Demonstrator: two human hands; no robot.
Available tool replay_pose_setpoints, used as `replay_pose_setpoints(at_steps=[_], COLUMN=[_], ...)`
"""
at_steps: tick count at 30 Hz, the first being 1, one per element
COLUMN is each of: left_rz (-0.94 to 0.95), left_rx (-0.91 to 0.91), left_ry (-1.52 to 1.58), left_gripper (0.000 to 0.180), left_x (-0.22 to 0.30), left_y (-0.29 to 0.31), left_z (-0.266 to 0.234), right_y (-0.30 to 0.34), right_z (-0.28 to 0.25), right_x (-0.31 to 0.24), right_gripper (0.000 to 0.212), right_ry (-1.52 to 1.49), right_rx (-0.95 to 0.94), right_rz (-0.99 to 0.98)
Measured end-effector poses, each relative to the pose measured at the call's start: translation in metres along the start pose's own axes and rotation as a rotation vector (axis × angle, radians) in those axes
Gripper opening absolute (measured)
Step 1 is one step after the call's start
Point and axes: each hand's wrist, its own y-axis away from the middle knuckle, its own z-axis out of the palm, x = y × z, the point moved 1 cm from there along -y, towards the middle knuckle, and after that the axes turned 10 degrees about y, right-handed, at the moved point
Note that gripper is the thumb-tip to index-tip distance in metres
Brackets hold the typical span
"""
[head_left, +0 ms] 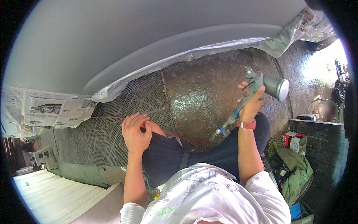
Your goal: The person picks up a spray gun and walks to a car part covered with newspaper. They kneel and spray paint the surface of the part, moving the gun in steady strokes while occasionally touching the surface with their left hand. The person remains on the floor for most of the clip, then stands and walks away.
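My right hand [250, 106], a red band at its wrist, is wrapped round the handle of a spray gun [254, 84]. The gun has a metallic cup [275, 87] on its right and a blue-collared fitting [223, 131] at its lower end. Over my bent left knee, my left hand [136, 135] is loosely curved and holds nothing; a gap shows between thumb and fingers. Ahead of both hands stretches a matte grey vehicle body panel [149, 35], apart from the gun. Whitish masking film [278, 44] runs along its lower edge.
Newspaper [50, 106] covers the panel's left end. A reddish hose [108, 117] crosses the floor grating [93, 143]. Right of me are a dark board [324, 149], a red-and-white box [292, 142] and a green cloth [296, 173]. A ribbed white shutter [48, 196] stands behind left.
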Motion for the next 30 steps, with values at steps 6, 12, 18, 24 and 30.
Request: replay_pose_setpoints(at_steps=[6,12,18,24,30], left_rz=[0.007,0.003,-0.003,-0.012,0.021], left_rx=[0.004,0.007,0.013,0.009,0.018], left_ry=[-0.011,-0.014,-0.025,-0.029,-0.040], left_gripper=[0.015,0.015,0.014,0.014,0.014], left_x=[-0.001,-0.001,-0.001,-0.005,-0.002], left_y=[-0.001,-0.001,0.000,0.002,-0.002], left_z=[0.004,0.002,0.000,0.000,0.002], right_y=[0.060,0.123,0.131,0.088,0.025], right_z=[0.043,0.101,0.131,0.108,0.057], right_x=[0.029,0.032,0.038,0.049,0.040], right_gripper=[0.064,0.059,0.058,0.056,0.061], right_ry=[-0.005,0.031,0.087,0.086,-0.004], right_rx=[-0.408,-0.803,-0.957,-0.671,-0.415], right_rz=[0.117,0.138,0.137,0.148,0.114])
